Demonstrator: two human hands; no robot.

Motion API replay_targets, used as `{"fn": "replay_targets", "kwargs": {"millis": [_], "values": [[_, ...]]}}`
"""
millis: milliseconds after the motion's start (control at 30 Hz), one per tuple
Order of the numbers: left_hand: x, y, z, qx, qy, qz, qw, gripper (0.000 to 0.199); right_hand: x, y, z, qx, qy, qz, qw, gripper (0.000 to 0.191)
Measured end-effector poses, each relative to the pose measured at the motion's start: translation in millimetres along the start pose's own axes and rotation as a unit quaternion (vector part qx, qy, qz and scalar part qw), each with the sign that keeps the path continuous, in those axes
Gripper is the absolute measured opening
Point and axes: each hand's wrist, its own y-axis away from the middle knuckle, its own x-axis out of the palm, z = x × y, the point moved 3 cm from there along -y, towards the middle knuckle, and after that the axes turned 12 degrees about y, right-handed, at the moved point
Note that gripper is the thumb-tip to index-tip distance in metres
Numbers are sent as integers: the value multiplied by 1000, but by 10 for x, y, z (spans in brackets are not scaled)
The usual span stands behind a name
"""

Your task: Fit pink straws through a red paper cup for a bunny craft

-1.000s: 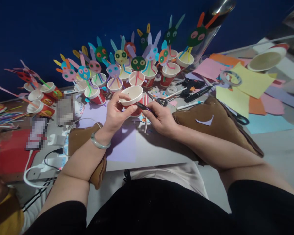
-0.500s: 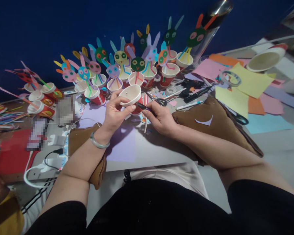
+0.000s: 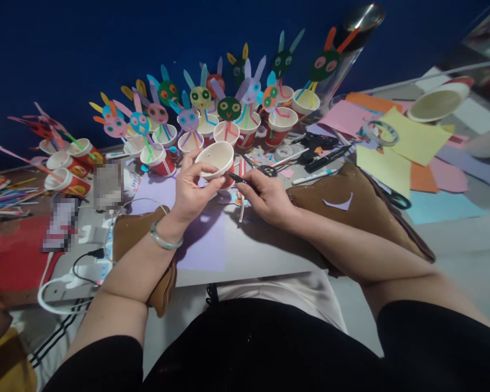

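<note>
My left hand (image 3: 194, 188) grips a red and white paper cup (image 3: 218, 158), tilted with its mouth toward me. A small dark spot shows on the cup's inner wall. My right hand (image 3: 265, 193) is closed around a slim dark tool (image 3: 237, 178), whose tip meets the cup's side near my left thumb; its exact kind cannot be told. Just behind the cup stand paper cups with paper rabbit heads, one with a dark green face (image 3: 229, 109). Black-handled scissors (image 3: 268, 170) lie beyond my right fingers. Under my left hand is a purple sheet (image 3: 204, 245).
Brown cushions (image 3: 343, 209) lie under both forearms. Coloured paper (image 3: 392, 169) and a tape roll (image 3: 380, 132) are at the right. Cables, a phone (image 3: 60, 224) and red paper (image 3: 22, 253) are at the left. Part of another person shows at the lower left edge.
The view has shifted slightly. Both hands keep their grips on the cup and the dark tool, with almost no visible movement.
</note>
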Motion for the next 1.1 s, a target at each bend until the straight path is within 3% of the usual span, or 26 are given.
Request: {"fn": "replay_targets", "kwargs": {"millis": [300,367,433,500,567,633,733,833,900,967,1033,1100], "values": [[32,19,-143,59,-95,-9,994,15,-25,10,1,24,139,0,990,30],[31,20,-146,66,-106,-1,992,14,-14,-8,-2,39,71,14,997,32],[25,21,-138,64,-121,1,991,14,23,-34,-8,62,-65,57,994,39],[19,23,-128,58,-135,-1,989,15,78,-52,-10,94,-211,121,965,46],[18,26,-122,52,-140,-1,989,15,111,-54,-15,117,-277,158,940,48],[25,30,-120,50,-138,5,989,15,95,-49,-26,104,-219,134,961,46],[36,33,-122,50,-132,13,990,16,22,-21,-30,45,0,40,998,35],[41,35,-121,49,-128,12,991,18,-13,6,-17,7,160,2,987,29],[43,38,-121,51,-120,12,991,18,-26,-3,-12,7,180,1,984,30],[45,41,-120,52,-111,14,992,18,-30,-33,-14,27,109,19,994,33],[49,44,-116,46,-112,18,992,16,-1,-68,-23,65,-46,83,993,40],[53,48,-110,39,-125,22,991,14,55,-82,-26,111,-204,171,958,46]]}}
